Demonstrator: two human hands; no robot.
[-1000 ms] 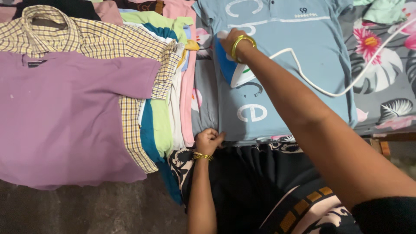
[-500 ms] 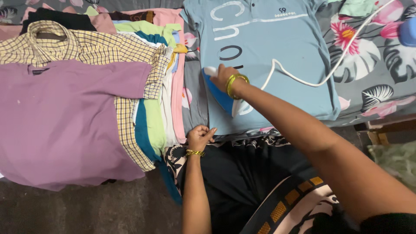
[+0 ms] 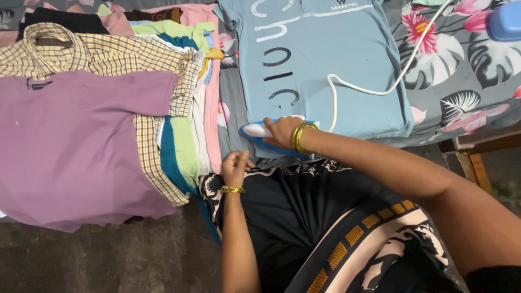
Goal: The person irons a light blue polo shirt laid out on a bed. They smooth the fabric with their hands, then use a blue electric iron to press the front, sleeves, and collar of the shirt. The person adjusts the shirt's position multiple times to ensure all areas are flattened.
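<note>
A light blue T-shirt (image 3: 320, 59) with white and dark lettering lies flat on a floral sheet. My right hand (image 3: 283, 133), with gold bangles at the wrist, grips a blue and white clothes iron (image 3: 255, 132) at the shirt's near hem. The iron's white cord (image 3: 374, 87) curls over the shirt toward the far right. My left hand (image 3: 235, 168), fingers curled, pinches the cloth edge at the near side, just left of the iron; which cloth it holds is unclear.
A stack of folded clothes lies at the left, with a purple shirt (image 3: 70, 146) on top and a yellow checked shirt (image 3: 108, 51) under it. The grey floral sheet (image 3: 461, 76) covers the surface. A wooden frame (image 3: 472, 157) shows at the right. A blue object (image 3: 504, 21) sits far right.
My right hand has drawn the iron down the blue shirt toward me, from the upper part to the near hem. My left hand stayed at the near edge.
</note>
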